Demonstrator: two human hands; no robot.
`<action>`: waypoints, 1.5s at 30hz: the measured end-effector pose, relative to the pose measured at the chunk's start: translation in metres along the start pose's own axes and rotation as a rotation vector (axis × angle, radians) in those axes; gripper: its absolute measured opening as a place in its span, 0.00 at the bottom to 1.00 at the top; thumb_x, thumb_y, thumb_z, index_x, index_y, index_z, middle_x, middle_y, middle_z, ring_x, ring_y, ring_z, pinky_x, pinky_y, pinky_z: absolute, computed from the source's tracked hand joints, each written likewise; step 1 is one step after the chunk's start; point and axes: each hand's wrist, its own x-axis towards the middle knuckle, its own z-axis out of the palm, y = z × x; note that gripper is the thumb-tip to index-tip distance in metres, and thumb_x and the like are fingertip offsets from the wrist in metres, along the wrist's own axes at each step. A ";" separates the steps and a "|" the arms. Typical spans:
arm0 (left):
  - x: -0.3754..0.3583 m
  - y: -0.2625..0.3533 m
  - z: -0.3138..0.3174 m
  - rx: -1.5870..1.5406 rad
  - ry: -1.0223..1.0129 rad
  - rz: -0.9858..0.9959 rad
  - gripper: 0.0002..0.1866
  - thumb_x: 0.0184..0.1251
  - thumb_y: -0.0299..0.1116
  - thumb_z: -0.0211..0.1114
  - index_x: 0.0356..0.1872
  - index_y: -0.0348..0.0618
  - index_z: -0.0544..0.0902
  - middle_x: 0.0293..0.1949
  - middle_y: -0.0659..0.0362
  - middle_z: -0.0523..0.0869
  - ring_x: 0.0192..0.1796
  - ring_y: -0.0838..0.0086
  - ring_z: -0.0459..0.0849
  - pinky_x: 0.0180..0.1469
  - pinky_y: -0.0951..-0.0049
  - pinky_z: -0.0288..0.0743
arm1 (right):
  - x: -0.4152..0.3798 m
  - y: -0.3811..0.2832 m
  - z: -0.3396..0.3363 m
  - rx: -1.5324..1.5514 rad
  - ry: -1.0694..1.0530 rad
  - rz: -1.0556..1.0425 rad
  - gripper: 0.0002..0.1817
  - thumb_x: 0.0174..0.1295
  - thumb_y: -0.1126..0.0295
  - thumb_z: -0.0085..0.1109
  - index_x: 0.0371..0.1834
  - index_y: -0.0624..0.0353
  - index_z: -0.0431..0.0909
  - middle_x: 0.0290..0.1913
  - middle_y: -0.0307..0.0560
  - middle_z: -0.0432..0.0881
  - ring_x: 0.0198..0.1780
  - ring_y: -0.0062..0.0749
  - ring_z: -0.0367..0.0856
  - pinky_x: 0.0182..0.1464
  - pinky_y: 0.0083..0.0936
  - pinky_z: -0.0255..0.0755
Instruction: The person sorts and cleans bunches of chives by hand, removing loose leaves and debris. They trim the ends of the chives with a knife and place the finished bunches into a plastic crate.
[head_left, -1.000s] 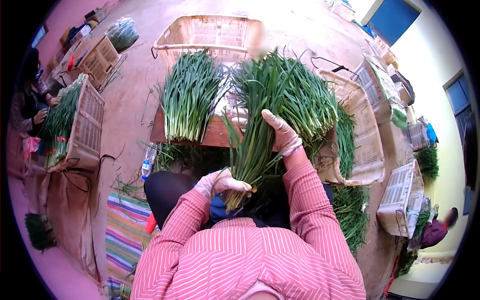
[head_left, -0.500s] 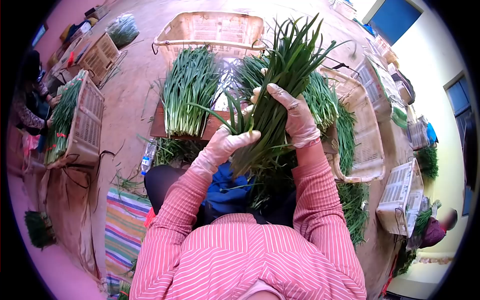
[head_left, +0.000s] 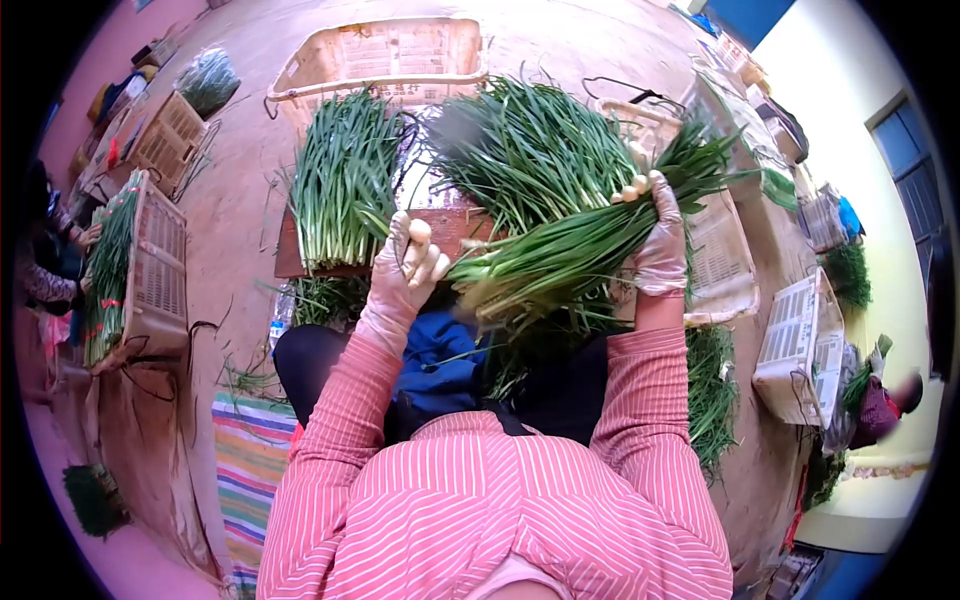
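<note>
My right hand [head_left: 662, 235], in a thin whitish glove, is closed round a bunch of green chives [head_left: 560, 262]. The bunch lies slantwise, leafy tips up to the right and paler ends down to the left. My left hand [head_left: 405, 265], gloved too, is raised left of those ends with its fingers curled in. A chive blade [head_left: 374, 222] pokes out at its thumb, seemingly pinched there. Behind my hands, one pile of chives [head_left: 345, 180] lies on the left of a low wooden board [head_left: 450, 226], and a larger pile [head_left: 540, 150] on the right.
An empty plastic crate [head_left: 385, 60] stands beyond the board, another crate [head_left: 722, 260] at the right. Loose chives [head_left: 708, 400] lie on the floor beside my right arm. A striped mat [head_left: 245, 470] is at lower left. Another person works at a crate of bundles [head_left: 150, 270], far left.
The bunch has swung from upright to slanting and moved right with my right hand. My left hand has come away from it to the left. The right pile shows more fully.
</note>
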 end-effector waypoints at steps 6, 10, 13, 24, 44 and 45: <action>-0.008 -0.025 -0.004 0.538 0.275 -0.107 0.22 0.73 0.52 0.51 0.29 0.44 0.77 0.10 0.70 0.61 0.11 0.83 0.57 0.17 0.78 0.55 | 0.015 -0.060 -0.065 0.008 -0.006 -0.256 0.08 0.66 0.66 0.57 0.35 0.59 0.76 0.29 0.39 0.77 0.30 0.26 0.76 0.40 0.30 0.76; -0.021 -0.040 -0.047 0.797 0.312 -0.461 0.19 0.70 0.50 0.56 0.33 0.43 0.79 0.25 0.61 0.80 0.19 0.81 0.66 0.20 0.77 0.61 | 0.008 -0.122 -0.089 -0.032 -0.164 -0.374 0.09 0.68 0.63 0.54 0.40 0.57 0.77 0.31 0.36 0.74 0.31 0.23 0.72 0.42 0.26 0.72; -0.021 -0.082 -0.015 1.249 0.078 -0.726 0.22 0.67 0.49 0.60 0.47 0.39 0.79 0.31 0.57 0.81 0.32 0.73 0.78 0.37 0.72 0.72 | 0.008 -0.140 -0.094 -0.114 -0.011 -0.451 0.12 0.67 0.61 0.56 0.38 0.60 0.78 0.31 0.38 0.79 0.32 0.27 0.76 0.44 0.30 0.75; 0.065 -0.017 0.124 1.396 -0.443 0.104 0.64 0.38 0.49 0.81 0.74 0.41 0.47 0.72 0.45 0.57 0.73 0.59 0.56 0.73 0.63 0.51 | -0.014 -0.039 0.074 -0.553 -0.250 -0.285 0.14 0.60 0.62 0.64 0.43 0.59 0.82 0.35 0.36 0.83 0.35 0.22 0.80 0.41 0.19 0.73; 0.018 0.045 0.081 0.811 0.291 0.361 0.21 0.61 0.23 0.61 0.57 0.34 0.73 0.40 0.54 0.84 0.38 0.75 0.82 0.46 0.74 0.77 | -0.033 0.129 0.069 -1.632 -0.764 -0.389 0.73 0.29 0.49 0.79 0.76 0.57 0.36 0.74 0.64 0.46 0.73 0.57 0.50 0.71 0.41 0.52; 0.008 0.049 0.081 0.773 0.322 0.358 0.20 0.63 0.24 0.59 0.57 0.35 0.72 0.39 0.54 0.84 0.40 0.74 0.82 0.48 0.73 0.77 | -0.037 0.137 0.054 -1.633 -0.732 -0.321 0.72 0.30 0.49 0.79 0.76 0.60 0.37 0.74 0.66 0.46 0.74 0.56 0.50 0.72 0.38 0.51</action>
